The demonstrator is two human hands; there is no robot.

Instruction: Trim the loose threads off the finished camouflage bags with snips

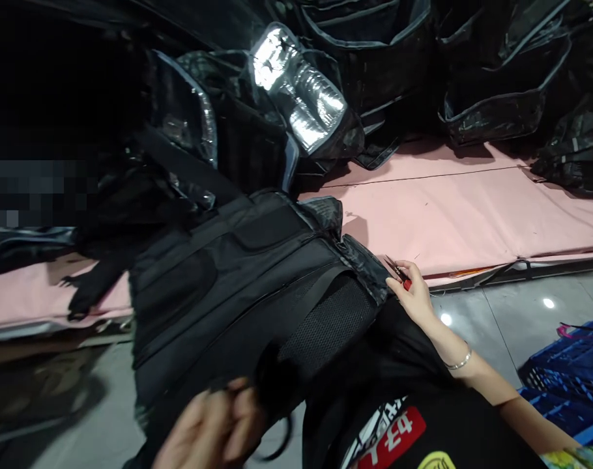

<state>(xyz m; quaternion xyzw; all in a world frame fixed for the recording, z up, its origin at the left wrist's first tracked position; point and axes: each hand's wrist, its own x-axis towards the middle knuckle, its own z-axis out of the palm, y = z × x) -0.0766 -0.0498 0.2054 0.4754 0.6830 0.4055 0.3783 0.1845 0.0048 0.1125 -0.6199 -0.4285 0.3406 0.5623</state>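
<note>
A black backpack (247,280) with a mesh panel lies across the edge of the pink-covered table. Beside its right end is my right hand (412,292), closed around small pointed snips (398,271) with a red part, its fingertips at the bag's dark flap. Low in the view, over the bag's near side, my left hand (218,423) is blurred, its fingers curled; a dark strap or cord shows by them, but what they pinch I cannot make out.
Black bags with silvery linings (301,91) crowd the back of the pink table (453,208). Blue plastic crates (570,371) stand on the tiled floor at the right. More dark fabric (37,391) lies low at the left.
</note>
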